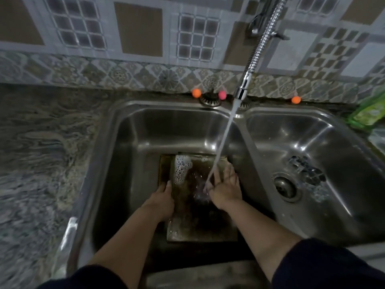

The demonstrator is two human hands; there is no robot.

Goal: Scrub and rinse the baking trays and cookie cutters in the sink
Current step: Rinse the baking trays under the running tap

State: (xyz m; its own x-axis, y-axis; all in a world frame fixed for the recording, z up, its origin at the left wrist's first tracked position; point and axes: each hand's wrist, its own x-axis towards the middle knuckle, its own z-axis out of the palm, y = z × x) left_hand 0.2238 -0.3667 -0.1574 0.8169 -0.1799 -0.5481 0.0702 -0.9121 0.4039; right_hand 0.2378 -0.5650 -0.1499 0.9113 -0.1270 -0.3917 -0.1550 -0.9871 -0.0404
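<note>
Rinsing stage. A dark, stained baking tray (pixel 200 215) lies tilted in the left basin of the steel sink (pixel 133 130). The left hand (pixel 161 200) is closed on the tray's left edge, fingers curled over the rim; the right hand (pixel 226 189) lies open and flat on the tray face, fingers spread, directly under the water stream (pixel 224 142) from the flexible tap (pixel 258 49). A foam patch (pixel 181 168) clings just beyond the left hand.

Likely hazards, as judged: the wet, soapy rim may slip from the one holding hand and knock the basin; water striking the open palm may splash over the rim onto the bench (pixel 41 142); foam beyond the stream's reach may go unrinsed.

Surroundings: marbled stone bench left of the left hand, a second basin with drain (pixel 286 187) right of the right hand, patterned wall tiles (pixel 137 28) beyond. No cookie cutters are identifiable.
</note>
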